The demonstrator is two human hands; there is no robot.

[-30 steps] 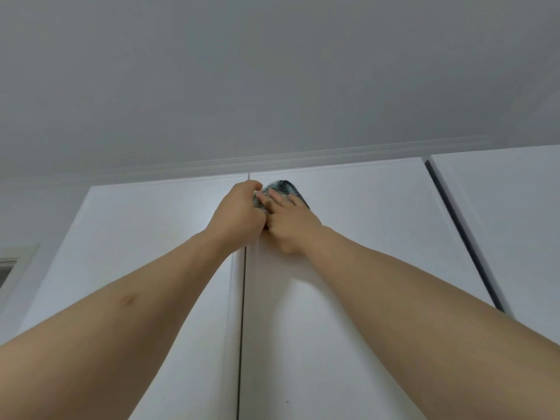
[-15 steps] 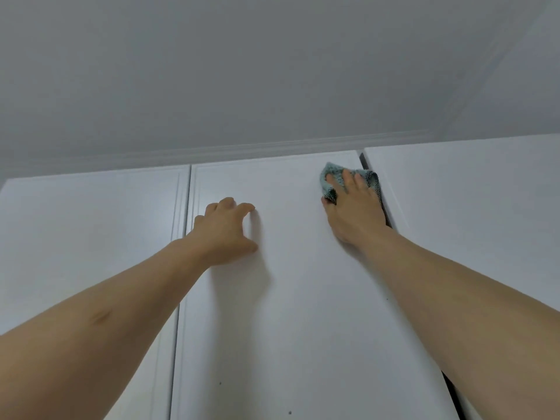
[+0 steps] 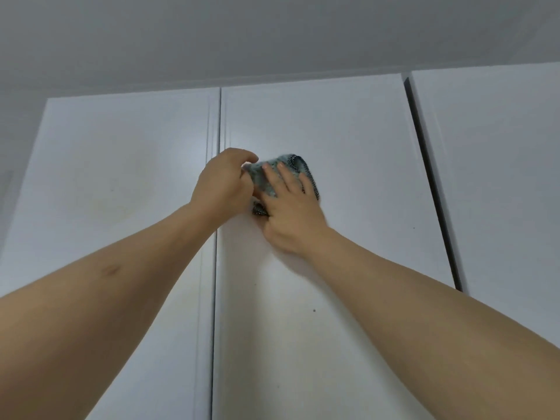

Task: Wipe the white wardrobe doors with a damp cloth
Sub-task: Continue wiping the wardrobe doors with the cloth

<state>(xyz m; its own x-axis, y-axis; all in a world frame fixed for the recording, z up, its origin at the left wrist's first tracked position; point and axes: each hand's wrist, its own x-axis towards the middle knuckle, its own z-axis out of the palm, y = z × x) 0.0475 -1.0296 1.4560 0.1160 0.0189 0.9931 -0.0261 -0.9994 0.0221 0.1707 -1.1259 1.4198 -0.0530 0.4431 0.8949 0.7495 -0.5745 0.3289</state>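
- The cloth (image 3: 274, 177) is lying bunched against the middle wardrobe door (image 3: 348, 268), high on the panel and close to its left edge; it is grey-green with a dark patterned border.
- Its long axis is running on a slant, from a small dark corner showing low at the left up toward the rounded fold at the upper right, so the bundle is pointing up and to the right across the door.
- One cloth is showing, and three white door panels: the middle door, a left door (image 3: 121, 207) and a right door (image 3: 500, 177).
- Two seams are dividing the panels, a thin one at the left and a wider dark gap (image 3: 430, 183) at the right.
- Two bare hands are reaching upward with both forearms extended from the lower corners of the view.
- The right hand (image 3: 291, 216) is pressing flat on the cloth, fingers stretched straight and slightly spread over it, palm toward the door.
- The left hand (image 3: 222, 184) is sitting just beside it over the left seam, knuckles outward, its fingers curled and pinching the left edge of the cloth.
- The two hands are touching or very nearly touching at the cloth.
- A grey ceiling (image 3: 272, 34) is filling the view above the door tops.
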